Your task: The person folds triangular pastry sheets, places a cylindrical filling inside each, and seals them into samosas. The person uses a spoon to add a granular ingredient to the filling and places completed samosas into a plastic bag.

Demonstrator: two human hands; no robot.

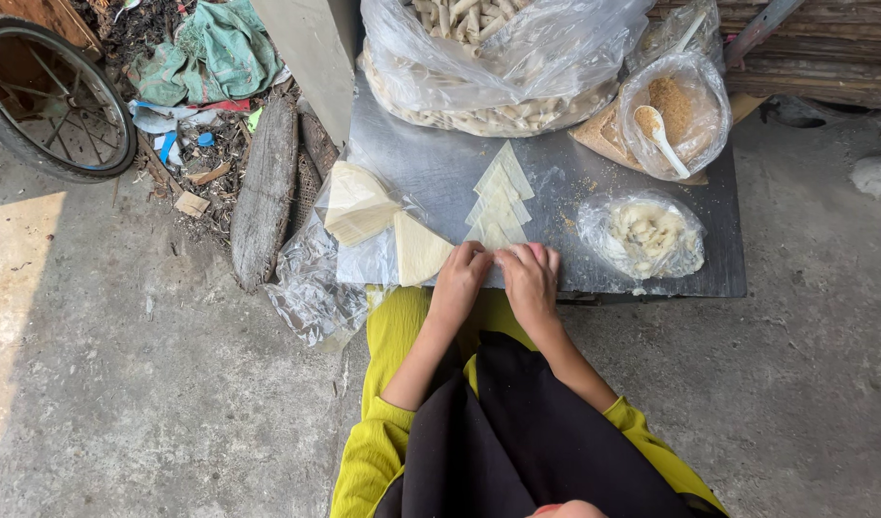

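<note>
the left hand (462, 271) and right hand (528, 273) lie side by side at the near edge of the grey metal tabletop (431, 163), fingers curled down and pinching the nearest of the overlapping pale triangular pastry sheets (498, 203). beyond sit a clear bag of pale filling (644, 236), then a big clear bag of rolled pastries (503, 58).

Two hands, left hand (462, 269) and right hand (528, 273), four plastic bags, one white spoon (659, 137), one metal table (431, 163), one bicycle wheel (52, 96), one wooden plank (264, 192)
</note>
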